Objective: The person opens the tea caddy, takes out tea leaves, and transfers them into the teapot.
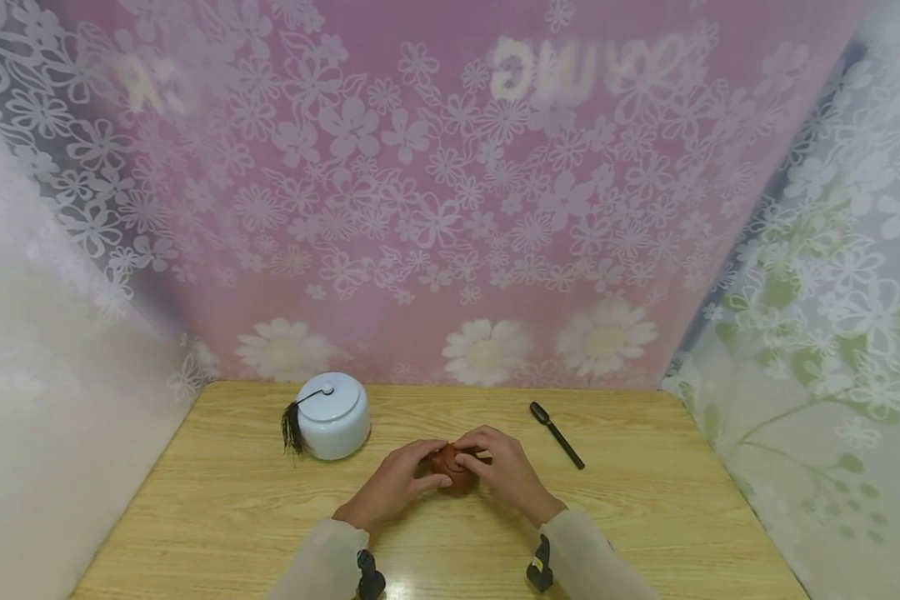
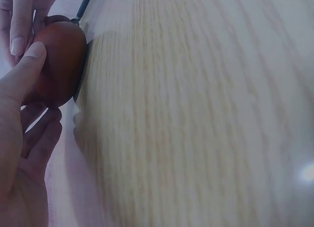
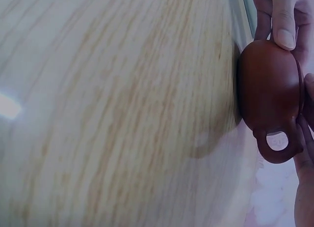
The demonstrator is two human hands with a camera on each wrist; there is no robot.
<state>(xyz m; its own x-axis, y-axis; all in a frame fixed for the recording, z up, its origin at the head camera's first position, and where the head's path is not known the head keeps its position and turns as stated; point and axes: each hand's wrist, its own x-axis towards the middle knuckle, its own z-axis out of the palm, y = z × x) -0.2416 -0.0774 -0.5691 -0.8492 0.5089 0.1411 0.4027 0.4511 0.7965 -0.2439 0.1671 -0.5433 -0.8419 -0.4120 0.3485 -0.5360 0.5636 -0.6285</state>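
The left hand [image 1: 399,480] curls its fingers round the teapot [image 3: 270,84], and the right hand [image 1: 508,468] seems to pinch the lid [image 1: 451,462] beside them, which a loosened pinch could drop and chip.

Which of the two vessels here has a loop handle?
The reddish-brown teapot between the left hand and right hand: its loop handle sticks out, whereas the white jar shows none, bearing a black tassel instead.
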